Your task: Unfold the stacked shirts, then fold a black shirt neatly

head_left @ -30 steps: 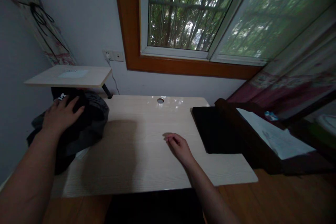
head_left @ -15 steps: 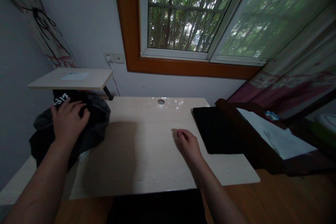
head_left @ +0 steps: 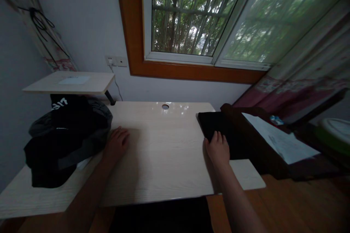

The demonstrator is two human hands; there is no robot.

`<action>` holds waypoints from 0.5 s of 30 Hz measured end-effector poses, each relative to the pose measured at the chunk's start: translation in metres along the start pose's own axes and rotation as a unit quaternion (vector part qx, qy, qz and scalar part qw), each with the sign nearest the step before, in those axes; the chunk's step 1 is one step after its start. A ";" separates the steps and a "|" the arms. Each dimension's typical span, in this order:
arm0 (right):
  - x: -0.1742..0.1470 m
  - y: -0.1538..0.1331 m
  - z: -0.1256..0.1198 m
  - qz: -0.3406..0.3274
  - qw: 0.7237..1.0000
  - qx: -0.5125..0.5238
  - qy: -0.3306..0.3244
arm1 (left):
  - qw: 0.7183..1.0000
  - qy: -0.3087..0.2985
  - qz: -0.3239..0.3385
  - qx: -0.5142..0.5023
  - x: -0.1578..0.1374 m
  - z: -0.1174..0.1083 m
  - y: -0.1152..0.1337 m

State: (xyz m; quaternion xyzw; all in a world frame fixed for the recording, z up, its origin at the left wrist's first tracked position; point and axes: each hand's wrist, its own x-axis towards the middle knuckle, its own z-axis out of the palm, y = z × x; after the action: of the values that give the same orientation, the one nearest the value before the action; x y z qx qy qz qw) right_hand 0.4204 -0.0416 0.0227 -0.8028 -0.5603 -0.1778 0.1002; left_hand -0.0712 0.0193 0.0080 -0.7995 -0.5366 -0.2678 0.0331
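A heap of black and dark grey clothing (head_left: 79, 131) with white lettering lies at the left of the pale wooden desk (head_left: 161, 160). Just right of the heap, my left hand (head_left: 117, 143) is low over the desktop, its fingers loosely bent and nothing visible in them. A flat black rectangular item (head_left: 236, 136) lies toward the right end of the desk; whether it is folded cloth or a case I cannot tell. My right hand (head_left: 219, 150) is at its left edge, fingers stretched out over its surface and thumb beside the edge.
A small raised shelf (head_left: 95, 82) bearing a paper sheet (head_left: 73, 79) stands behind the clothing. Right of the desk is dark wooden furniture (head_left: 262, 149) with a white sheet (head_left: 279, 138) on it. A wall socket (head_left: 116, 61) with a cord and a window (head_left: 191, 25) are behind.
My left hand has left the clothing and moved right to the desktop beside it. My right hand has moved right from the bare desktop to the black item, its curled fingers now stretched out.
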 end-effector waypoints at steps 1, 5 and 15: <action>-0.001 -0.001 0.001 0.002 1.000 -0.008 0.001 | 1.000 -0.006 -0.002 -0.001 -0.002 0.003 -0.002; 0.004 -0.005 -0.006 -0.001 0.999 -0.034 -0.015 | 1.000 -0.012 -0.006 -0.005 -0.005 0.006 -0.007; 0.023 -0.005 -0.027 0.008 0.996 -0.042 -0.079 | 1.000 -0.014 -0.014 -0.011 -0.005 0.002 0.000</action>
State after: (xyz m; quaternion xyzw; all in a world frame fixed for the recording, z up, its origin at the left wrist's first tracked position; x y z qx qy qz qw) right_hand 0.4177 -0.0299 0.0559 -0.8221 -0.5522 -0.1366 0.0234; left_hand -0.0718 0.0161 0.0045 -0.7956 -0.5455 -0.2634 0.0128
